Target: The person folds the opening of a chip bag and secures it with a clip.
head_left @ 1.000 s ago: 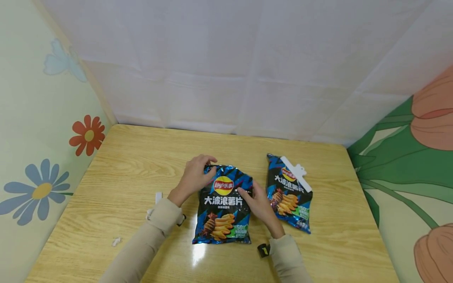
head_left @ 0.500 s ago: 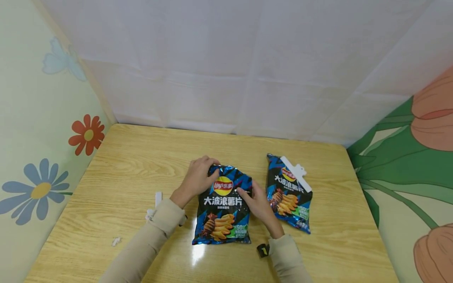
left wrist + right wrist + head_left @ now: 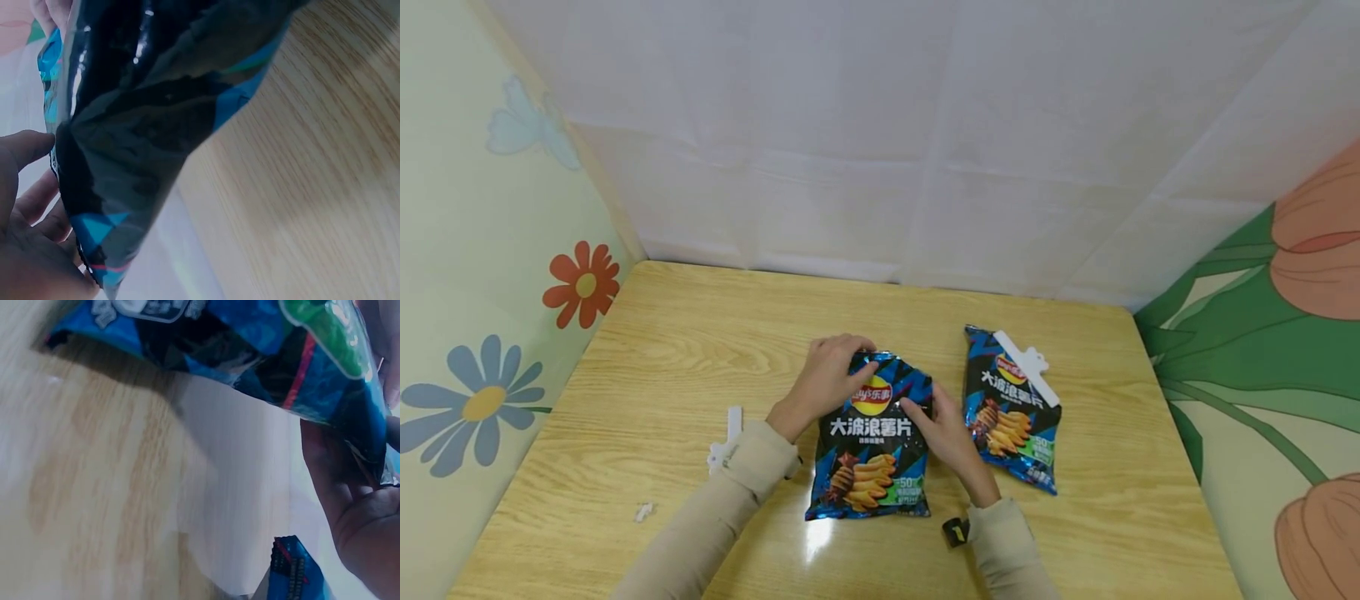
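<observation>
A blue and black Lay's bag of potato chips [image 3: 871, 458] stands tilted on the wooden table between both hands. My left hand [image 3: 823, 379] grips its top left corner, thumb over the front and fingers behind. On the right edge, my right hand [image 3: 951, 433] holds the bag with its thumb on the printed front. The left wrist view has the bag's dark side [image 3: 137, 125] beside the left hand [image 3: 31, 244]. From the right wrist, the right hand [image 3: 369, 519] is seen around the bag's edge [image 3: 250, 356]; some fingers are hidden.
To the right lies a second chip bag [image 3: 1000, 421] with a white clip [image 3: 1028, 367] across its top corner. Another white clip [image 3: 732, 429] lies left of the bag, partly hidden by the left sleeve. A small whitish scrap [image 3: 643, 511] is farther left on the table [image 3: 700, 317].
My left hand has shifted a little to the right along the bag's top, its thumb now over part of the logo. The right hand stays on the right edge.
</observation>
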A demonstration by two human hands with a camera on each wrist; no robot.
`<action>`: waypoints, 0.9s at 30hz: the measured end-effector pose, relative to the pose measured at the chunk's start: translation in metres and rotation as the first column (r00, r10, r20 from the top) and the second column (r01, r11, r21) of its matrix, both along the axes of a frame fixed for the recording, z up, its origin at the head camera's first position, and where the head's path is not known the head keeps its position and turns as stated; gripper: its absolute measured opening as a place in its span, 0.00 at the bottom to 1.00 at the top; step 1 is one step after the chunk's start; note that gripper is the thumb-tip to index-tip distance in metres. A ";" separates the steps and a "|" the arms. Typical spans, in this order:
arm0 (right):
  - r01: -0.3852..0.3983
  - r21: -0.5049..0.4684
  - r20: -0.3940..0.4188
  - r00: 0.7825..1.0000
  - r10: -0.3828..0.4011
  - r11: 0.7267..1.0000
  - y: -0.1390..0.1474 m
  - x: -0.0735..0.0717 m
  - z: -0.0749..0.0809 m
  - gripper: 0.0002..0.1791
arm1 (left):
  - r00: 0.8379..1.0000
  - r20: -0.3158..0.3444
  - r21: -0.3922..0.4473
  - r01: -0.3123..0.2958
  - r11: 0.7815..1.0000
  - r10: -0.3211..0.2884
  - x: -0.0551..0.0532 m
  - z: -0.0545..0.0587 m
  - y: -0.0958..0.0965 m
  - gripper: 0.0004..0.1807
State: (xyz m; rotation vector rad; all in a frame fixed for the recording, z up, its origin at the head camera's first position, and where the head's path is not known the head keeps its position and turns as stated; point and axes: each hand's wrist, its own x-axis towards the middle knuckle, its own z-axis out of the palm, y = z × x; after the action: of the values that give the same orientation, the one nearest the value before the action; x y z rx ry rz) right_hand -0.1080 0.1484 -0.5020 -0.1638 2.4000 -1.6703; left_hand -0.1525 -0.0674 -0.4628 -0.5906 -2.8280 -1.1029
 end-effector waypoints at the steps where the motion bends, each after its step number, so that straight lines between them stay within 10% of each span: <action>1: 0.006 0.006 -0.002 1.000 -0.006 1.000 0.000 0.000 0.000 0.24 | 1.000 -0.003 0.000 0.004 1.000 -0.004 0.000 0.000 0.001 0.15; 27: 0.136 0.036 -0.121 0.984 -0.130 0.990 0.009 0.008 -0.001 0.15 | 0.997 -0.045 0.076 0.072 0.995 -0.068 0.001 -0.003 -0.005 0.07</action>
State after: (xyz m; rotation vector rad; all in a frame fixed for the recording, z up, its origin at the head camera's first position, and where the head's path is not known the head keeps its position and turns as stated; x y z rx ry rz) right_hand -0.1001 0.1574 -0.5027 -0.1000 2.5858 -1.7066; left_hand -0.1511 -0.0727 -0.4661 -0.7031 -2.7343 -1.1898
